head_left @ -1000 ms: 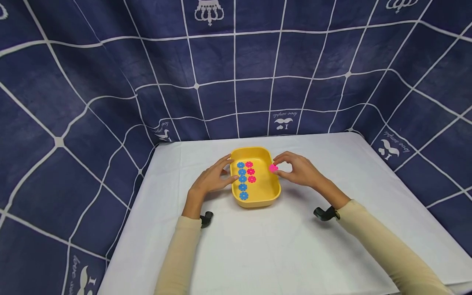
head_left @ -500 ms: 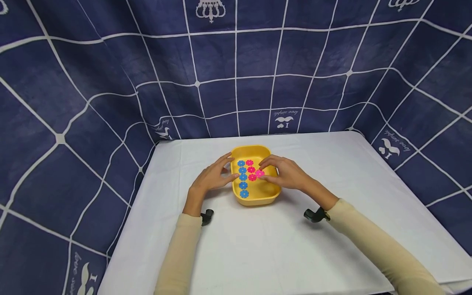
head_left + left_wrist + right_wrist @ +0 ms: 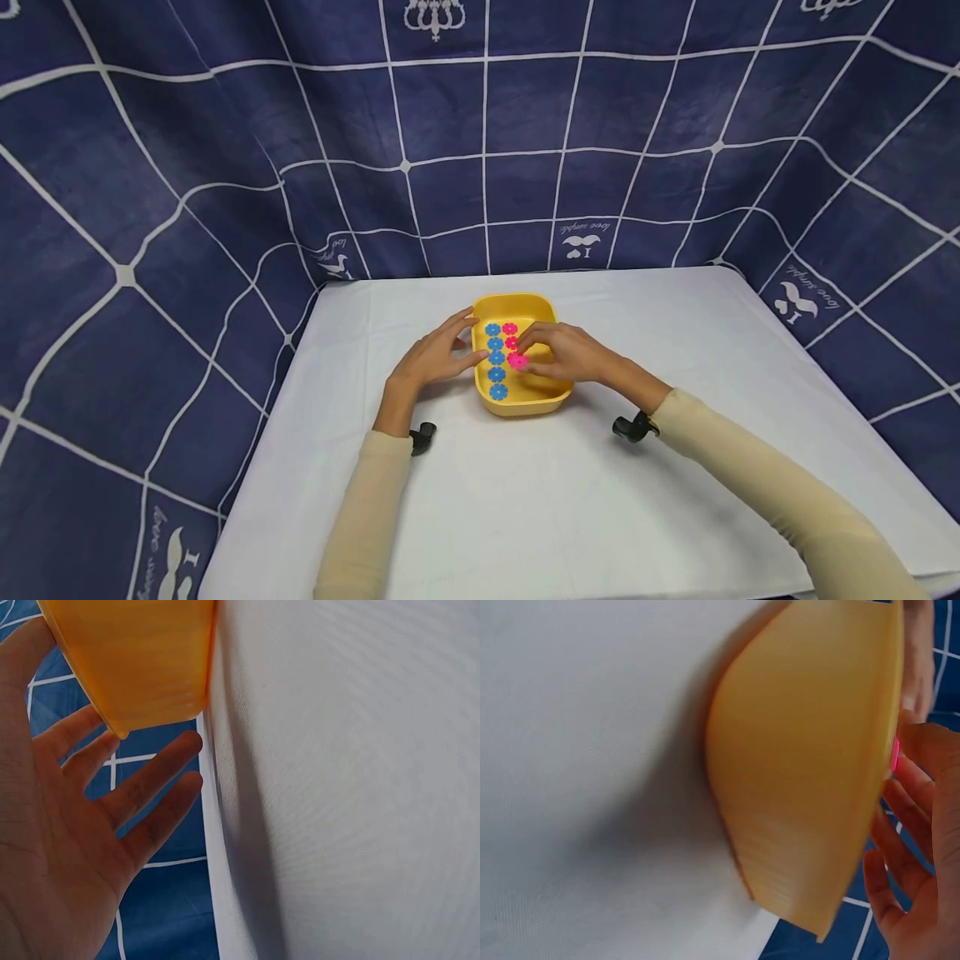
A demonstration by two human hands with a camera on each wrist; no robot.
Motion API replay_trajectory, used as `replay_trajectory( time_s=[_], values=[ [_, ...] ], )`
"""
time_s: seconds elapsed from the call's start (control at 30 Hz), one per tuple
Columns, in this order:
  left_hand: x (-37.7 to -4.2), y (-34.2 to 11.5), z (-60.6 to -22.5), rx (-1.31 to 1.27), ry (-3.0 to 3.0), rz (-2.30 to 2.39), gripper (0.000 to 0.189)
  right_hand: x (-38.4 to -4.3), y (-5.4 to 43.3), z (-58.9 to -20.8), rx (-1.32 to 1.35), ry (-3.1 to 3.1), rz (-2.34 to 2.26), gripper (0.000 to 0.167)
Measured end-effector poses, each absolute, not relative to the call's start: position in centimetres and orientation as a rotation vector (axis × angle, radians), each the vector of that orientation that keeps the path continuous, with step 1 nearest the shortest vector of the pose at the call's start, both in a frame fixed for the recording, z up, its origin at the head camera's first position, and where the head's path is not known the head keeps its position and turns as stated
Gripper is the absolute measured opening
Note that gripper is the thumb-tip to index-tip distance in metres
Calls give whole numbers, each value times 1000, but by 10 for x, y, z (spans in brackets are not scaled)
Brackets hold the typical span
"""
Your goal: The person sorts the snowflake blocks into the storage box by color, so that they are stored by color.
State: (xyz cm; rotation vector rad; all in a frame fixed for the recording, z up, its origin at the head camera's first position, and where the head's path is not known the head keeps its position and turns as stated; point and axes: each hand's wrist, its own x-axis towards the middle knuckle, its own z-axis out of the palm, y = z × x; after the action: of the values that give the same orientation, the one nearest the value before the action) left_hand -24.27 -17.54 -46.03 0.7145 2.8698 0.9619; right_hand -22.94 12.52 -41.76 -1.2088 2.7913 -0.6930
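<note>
In the head view, a yellow tray point(image 3: 540, 397) sits on the white table. Blue flower-shaped discs point(image 3: 497, 357) form a column along its left side, with pink flower-shaped discs point(image 3: 510, 329) in a shorter column beside them. Between thumb and forefinger, my right hand point(image 3: 564, 353) pinches another pink flower-shaped disc point(image 3: 517, 361) low inside the tray, over the near end of the pink column. My left hand point(image 3: 433, 357) touches the tray's left rim with straight, spread fingers, its thumb reaching over the edge. In the right wrist view, the tray wall hides most of the held disc.
A white cloth point(image 3: 510, 500) covers the table. Dark blue curtains point(image 3: 525, 108) with white lines hang behind and at both sides. Black wrist cameras point(image 3: 633, 427) sit under both forearms.
My right hand has carried the pink disc from the tray's right rim leftward and down to the near end of the pink column. My left hand has stayed at the left rim.
</note>
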Motion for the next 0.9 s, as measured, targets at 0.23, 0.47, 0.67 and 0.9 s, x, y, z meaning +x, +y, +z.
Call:
replay_trajectory(
  time_s=[0.23, 0.47, 0.67, 0.9],
  values=[
    [-243, -175, -460, 681, 2866, 954, 83, -240, 121, -425, -1257, 2746, -589, 27],
    [-243, -175, -461, 672, 2856, 968, 80, -249, 121, -434, -1365, 2720, -497, 26],
    [-243, -173, -460, 670, 2863, 980, 78, -252, 120, -437, -1417, 2706, -450, 25],
    [-243, -174, -459, 663, 2858, 973, 80, -257, 117, -438, -1418, 2691, -368, 27]
  ],
)
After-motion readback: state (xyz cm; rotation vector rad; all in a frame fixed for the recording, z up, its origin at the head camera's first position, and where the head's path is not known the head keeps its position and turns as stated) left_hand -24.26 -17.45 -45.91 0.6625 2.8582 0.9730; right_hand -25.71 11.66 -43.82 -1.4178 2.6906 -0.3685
